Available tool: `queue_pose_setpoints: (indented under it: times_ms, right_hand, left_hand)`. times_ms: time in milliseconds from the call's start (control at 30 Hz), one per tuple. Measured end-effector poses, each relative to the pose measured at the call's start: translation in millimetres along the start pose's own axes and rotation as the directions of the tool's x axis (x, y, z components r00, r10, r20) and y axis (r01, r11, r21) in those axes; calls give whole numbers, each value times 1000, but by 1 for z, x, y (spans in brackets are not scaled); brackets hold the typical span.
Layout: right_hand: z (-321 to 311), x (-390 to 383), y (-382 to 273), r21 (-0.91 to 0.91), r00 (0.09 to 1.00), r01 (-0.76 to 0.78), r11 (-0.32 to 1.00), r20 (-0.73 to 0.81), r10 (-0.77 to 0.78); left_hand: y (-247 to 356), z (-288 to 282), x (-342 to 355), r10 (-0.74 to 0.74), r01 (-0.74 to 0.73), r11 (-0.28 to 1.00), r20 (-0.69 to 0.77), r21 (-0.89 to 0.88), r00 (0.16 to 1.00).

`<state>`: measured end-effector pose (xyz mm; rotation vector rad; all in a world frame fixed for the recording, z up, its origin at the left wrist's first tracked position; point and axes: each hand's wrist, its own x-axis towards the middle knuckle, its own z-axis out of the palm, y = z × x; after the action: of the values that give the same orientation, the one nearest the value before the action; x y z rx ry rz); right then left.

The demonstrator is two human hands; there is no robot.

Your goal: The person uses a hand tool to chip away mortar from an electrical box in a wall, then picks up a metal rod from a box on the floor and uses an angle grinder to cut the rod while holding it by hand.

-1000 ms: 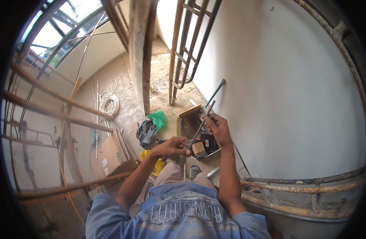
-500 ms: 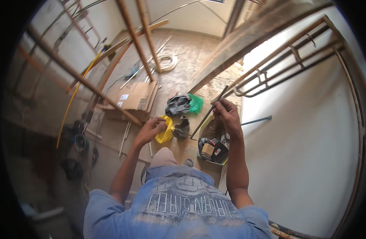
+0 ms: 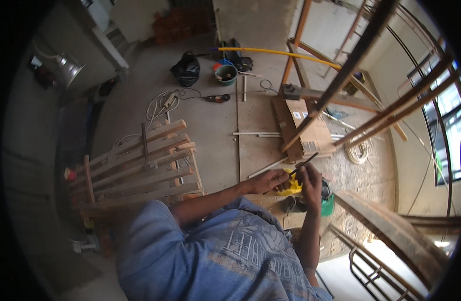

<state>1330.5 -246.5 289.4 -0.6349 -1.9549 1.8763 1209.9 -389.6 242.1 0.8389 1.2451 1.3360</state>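
Observation:
My right hand [image 3: 310,183] grips a thin dark rod [image 3: 306,161] that slants up to the right. My left hand [image 3: 270,181] has its fingers curled at the rod's lower part, left of my right hand. Below and behind my hands lie a yellow plastic bag [image 3: 294,187], a dark boot-like item [image 3: 290,205] and a green bag [image 3: 327,204], the latter partly hidden by my right arm.
A wooden platform [image 3: 140,175] stands left. Cardboard sheets [image 3: 300,130], a coiled hose [image 3: 360,150], cables [image 3: 160,105], a bucket [image 3: 225,74] and black bags [image 3: 185,70] lie on the floor. Scaffold poles [image 3: 341,85] cross the upper right; a curved beam [image 3: 386,231] sits at lower right.
My view has swung left, bringing the wooden platform and bucket into sight. My left hand, apart from the rod half a second ago, is now at it again.

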Motion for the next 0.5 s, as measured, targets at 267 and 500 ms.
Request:
queue_pose_setpoints:
  times_ms: [267, 500]
  right_hand:
    - [105, 101, -15, -22, 956, 6, 1000, 294, 0]
    - [160, 141, 4, -154, 856, 18, 988, 513, 65]
  left_hand:
    - [32, -119, -26, -142, -375, 783, -730, -496, 669]
    - [60, -254, -39, -57, -642, -41, -640, -765, 766]
